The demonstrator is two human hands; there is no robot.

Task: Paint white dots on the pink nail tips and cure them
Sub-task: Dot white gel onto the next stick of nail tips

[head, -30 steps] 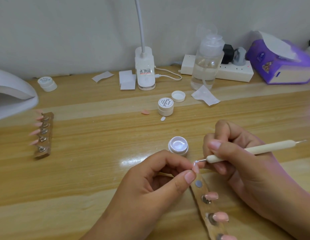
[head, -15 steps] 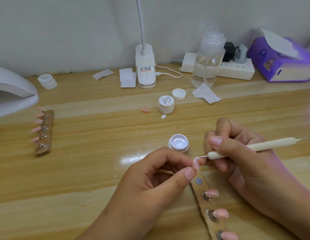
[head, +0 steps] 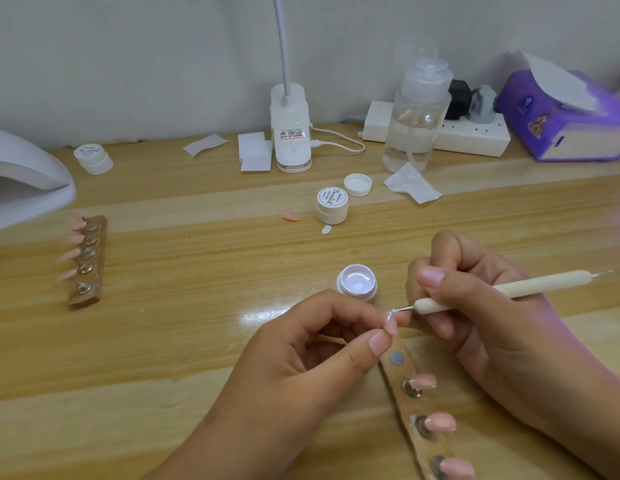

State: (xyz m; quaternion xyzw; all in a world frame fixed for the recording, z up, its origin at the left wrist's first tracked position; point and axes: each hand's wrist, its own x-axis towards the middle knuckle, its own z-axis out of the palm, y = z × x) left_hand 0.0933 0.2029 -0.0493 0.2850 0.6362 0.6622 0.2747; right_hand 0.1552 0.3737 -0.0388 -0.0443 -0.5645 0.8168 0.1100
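Note:
My left hand (head: 312, 362) pinches a small pink nail tip (head: 391, 323) between thumb and forefinger. My right hand (head: 475, 306) grips a cream dotting tool (head: 502, 289) like a pen; its metal point, tipped with white, touches the top of that nail tip. An open jar of white gel (head: 357, 284) sits just behind the fingers. Below my hands lies a brown holder strip (head: 405, 403) with three pink tips (head: 440, 421) and one bare magnet. A second strip (head: 88, 261) with several pink tips lies at the left, beside the white curing lamp (head: 21, 181).
A closed gel jar (head: 332, 206), a loose lid (head: 357, 184), a stray pink tip (head: 292, 216) and paper scraps lie mid-table. At the back stand a clip lamp (head: 290, 133), a clear pump bottle (head: 417, 116), a power strip (head: 471, 133), a purple tissue pack (head: 571, 119) and another jar (head: 93, 158).
The tool's point has stayed on the pinched nail tip with only tiny shifts. Both hands hold nearly the same place.

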